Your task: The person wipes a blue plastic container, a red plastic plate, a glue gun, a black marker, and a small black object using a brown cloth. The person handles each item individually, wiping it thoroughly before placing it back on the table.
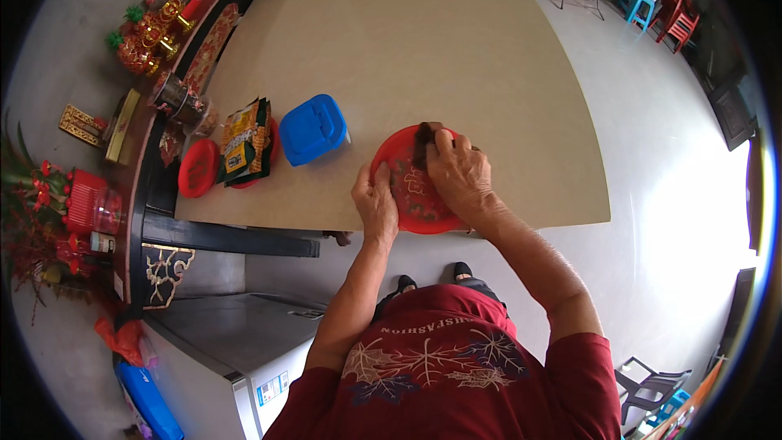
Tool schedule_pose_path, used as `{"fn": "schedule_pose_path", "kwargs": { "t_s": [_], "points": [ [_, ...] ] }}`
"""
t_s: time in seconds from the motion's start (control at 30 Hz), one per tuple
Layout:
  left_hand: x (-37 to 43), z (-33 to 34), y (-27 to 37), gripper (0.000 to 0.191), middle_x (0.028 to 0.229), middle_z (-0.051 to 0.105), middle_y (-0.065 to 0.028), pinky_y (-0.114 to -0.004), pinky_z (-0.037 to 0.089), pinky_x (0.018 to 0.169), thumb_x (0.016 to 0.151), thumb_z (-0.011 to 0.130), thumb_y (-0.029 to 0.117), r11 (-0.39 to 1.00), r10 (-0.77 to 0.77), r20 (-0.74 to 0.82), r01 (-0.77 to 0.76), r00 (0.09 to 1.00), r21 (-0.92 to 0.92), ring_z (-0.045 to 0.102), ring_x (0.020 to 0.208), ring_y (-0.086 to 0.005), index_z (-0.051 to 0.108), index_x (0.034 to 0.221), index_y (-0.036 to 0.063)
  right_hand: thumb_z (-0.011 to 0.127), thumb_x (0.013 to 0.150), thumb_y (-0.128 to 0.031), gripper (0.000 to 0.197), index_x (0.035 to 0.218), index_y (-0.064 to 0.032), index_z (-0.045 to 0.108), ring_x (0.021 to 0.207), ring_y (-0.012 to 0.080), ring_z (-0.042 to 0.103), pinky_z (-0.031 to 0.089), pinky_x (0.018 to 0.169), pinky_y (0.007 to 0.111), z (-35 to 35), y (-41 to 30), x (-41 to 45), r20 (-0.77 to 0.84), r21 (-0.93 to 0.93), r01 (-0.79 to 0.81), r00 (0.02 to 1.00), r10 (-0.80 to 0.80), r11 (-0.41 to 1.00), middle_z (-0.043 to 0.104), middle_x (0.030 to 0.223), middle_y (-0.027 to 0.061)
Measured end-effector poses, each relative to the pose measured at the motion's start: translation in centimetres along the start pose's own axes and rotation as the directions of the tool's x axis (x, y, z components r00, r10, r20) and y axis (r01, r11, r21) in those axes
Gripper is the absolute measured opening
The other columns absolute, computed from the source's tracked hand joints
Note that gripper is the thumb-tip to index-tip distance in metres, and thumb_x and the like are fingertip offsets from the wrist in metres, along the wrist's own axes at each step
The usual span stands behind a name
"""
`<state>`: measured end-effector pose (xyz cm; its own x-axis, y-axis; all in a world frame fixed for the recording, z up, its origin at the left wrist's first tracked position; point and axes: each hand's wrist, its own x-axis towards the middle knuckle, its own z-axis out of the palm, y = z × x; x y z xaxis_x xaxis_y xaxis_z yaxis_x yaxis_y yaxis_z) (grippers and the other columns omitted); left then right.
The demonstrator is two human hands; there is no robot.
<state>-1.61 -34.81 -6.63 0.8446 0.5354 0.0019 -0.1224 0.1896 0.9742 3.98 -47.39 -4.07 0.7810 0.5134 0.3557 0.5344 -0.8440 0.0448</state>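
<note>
A round red plastic plate (421, 195) with a printed pattern lies at the table's near edge. My left hand (377, 201) grips its left rim, thumb on top. My right hand (459, 174) is closed on a dark brown cloth (423, 145), pressed to the plate's upper right part; its fingertips are partly hidden. Left of the plate stands a plastic container with a blue lid (313, 129). Printed snack packets (245, 142) rest on another red plate (274, 140), beside a smaller red dish (199, 168).
The beige tabletop (427, 43) extends away from me. Along its left side is a dark altar cabinet (153, 153) with jars (182, 101) and red-gold ornaments (149, 33). A refrigerator (238, 330) stands at lower left. Stacked red chairs (677, 12) and blue stools (640, 3) are at upper right.
</note>
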Motion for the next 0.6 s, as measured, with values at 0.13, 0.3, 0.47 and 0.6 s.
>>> {"fn": "schedule_pose_path", "kwargs": {
  "t_s": [0.13,0.3,0.47,0.6],
  "points": [
    [0.0,-0.3,-0.7,0.023,0.077,0.056,0.0009,-0.024,0.042,0.062,0.097,0.051,0.021,0.997,0.072,-0.008,-0.071,0.997,0.009,0.047,0.07,-0.006,0.058,0.089,0.0006,0.062,0.075,-0.013,0.016,0.086,-0.0075,0.072,0.088,0.028,0.064,0.056,0.057,0.036,-2.9,0.7,-1.7,0.389,-0.087,0.032,0.921,0.005,0.996,0.058,0.096,0.0148],
    [0.1,-1.2,-1.1,0.025,0.081,0.058,-0.0001,-0.023,0.044,0.064,0.096,0.052,0.024,0.993,0.112,0.045,-0.113,0.993,0.036,0.05,0.072,-0.0071,0.059,0.093,0.0004,0.055,0.079,-0.013,0.02,0.087,-0.0071,0.071,0.081,0.0302,0.066,0.056,0.066,0.039,-7.5,-0.9,-3.8,0.542,0.244,0.053,0.82,-0.182,0.968,0.061,0.094,0.0178],
    [0.1,-0.6,-0.2,0.026,0.075,0.051,0.0035,-0.022,0.037,0.062,0.096,0.052,0.025,0.996,0.042,-0.042,-0.046,0.998,-0.082,0.043,0.07,-0.0055,0.059,0.09,0.0009,0.058,0.079,-0.016,0.018,0.093,-0.0085,0.065,0.082,0.0324,0.065,0.055,0.063,0.04,-4.4,-3.2,-4.2,0.3,0.498,0.031,0.931,-0.206,0.867,0.058,0.101,0.0157],
    [0.3,-1.4,-0.9,0.024,0.086,0.057,-0.0005,-0.024,0.045,0.072,0.095,0.052,0.026,0.999,0.032,-0.009,-0.032,0.999,-0.044,0.05,0.079,-0.0087,0.059,0.098,0.0025,0.06,0.077,-0.012,0.033,0.109,-0.0119,0.057,0.084,0.0305,0.063,0.055,0.06,0.038,-1.4,-2.2,-2.5,-0.11,0.388,0.011,0.993,0.035,0.922,0.054,0.105,0.0105]
  ]
}}
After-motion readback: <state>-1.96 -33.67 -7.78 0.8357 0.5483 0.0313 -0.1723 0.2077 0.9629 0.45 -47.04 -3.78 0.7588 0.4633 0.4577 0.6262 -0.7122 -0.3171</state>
